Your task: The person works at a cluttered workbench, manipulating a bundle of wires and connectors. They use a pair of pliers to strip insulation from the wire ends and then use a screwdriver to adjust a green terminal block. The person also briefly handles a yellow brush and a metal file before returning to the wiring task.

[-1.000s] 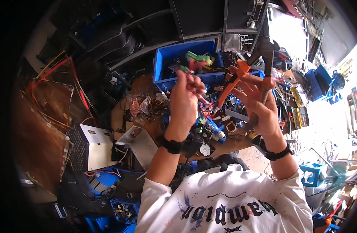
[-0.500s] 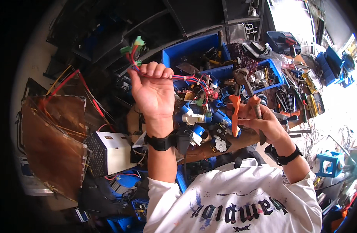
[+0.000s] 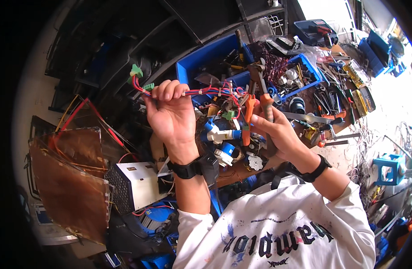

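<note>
My left hand (image 3: 170, 119), palm up, has its fingers curled round a bundle of red and blue wires (image 3: 206, 91). White ties hold the bundle together. Green terminal connectors (image 3: 136, 71) stick out past the hand at its left end; another green connector (image 3: 229, 115) hangs at the right end, where the wires fan out. In my right hand (image 3: 284, 134) is a pair of orange-handled pliers (image 3: 247, 117), worn and brownish at the jaws, which point away from me. The handles stand apart and overlap the wires' right end in view; whether they touch cannot be told.
Blue-and-white plugs (image 3: 221, 134) and loose parts crowd the bench under my hands. Behind them stand a large blue bin (image 3: 182, 67) and a smaller blue tray (image 3: 319, 77). Hex keys (image 3: 324, 101) lie right. At left are a white metal box (image 3: 145, 184) and a brown panel (image 3: 71, 179).
My right hand has moved left with the pliers, closer to the right end of the wires. The left hand with the wire bundle has shifted slightly left and down in view.
</note>
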Available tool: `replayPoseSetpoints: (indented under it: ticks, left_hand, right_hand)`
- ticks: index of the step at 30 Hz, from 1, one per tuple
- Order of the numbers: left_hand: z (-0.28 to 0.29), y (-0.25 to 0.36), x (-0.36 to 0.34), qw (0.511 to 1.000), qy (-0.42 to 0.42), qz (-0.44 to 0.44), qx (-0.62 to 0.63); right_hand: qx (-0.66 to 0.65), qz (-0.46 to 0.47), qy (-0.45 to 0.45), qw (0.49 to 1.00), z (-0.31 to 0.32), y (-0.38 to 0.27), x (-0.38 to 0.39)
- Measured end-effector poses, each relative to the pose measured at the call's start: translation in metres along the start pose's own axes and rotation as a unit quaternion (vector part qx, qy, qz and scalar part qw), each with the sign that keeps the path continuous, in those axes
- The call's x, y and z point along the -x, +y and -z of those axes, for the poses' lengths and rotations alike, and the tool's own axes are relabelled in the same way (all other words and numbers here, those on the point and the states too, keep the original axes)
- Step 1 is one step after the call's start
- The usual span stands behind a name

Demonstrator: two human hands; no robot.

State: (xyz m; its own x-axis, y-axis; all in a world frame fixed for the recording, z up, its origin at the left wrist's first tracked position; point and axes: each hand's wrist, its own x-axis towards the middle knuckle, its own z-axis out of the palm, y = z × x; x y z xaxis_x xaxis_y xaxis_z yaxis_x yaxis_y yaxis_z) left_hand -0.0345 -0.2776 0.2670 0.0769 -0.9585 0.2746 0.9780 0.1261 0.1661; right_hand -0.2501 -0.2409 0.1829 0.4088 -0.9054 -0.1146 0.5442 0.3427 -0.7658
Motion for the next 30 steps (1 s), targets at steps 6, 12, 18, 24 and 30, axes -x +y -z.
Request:
replayPoseSetpoints:
  ticks: [6, 12, 18, 24, 30]
  left_hand:
    - [0.013, -0.009, 0.008, 0.999, 0.028, -0.008, -0.043]
    - [0.018, -0.022, 0.012, 0.999, 0.038, 0.004, -0.006]
    - [0.025, -0.025, 0.016, 0.994, 0.032, -0.003, -0.104]
    - [0.038, -0.035, 0.033, 0.909, 0.072, 0.049, -0.407]
    - [0.039, -0.048, 0.047, 0.832, 0.006, 0.145, -0.535]
  right_hand:
    - [-0.048, -0.001, -0.002, 0.999, 0.005, -0.008, -0.008]
    - [0.017, 0.001, 0.085, 0.996, 0.003, -0.008, -0.011]
    - [0.040, 0.020, 0.119, 0.992, 0.005, -0.005, -0.016]
    - [0.046, 0.019, 0.135, 0.990, 0.004, -0.021, -0.015]
    - [0.045, 0.037, 0.134, 0.989, 0.002, -0.021, -0.024]
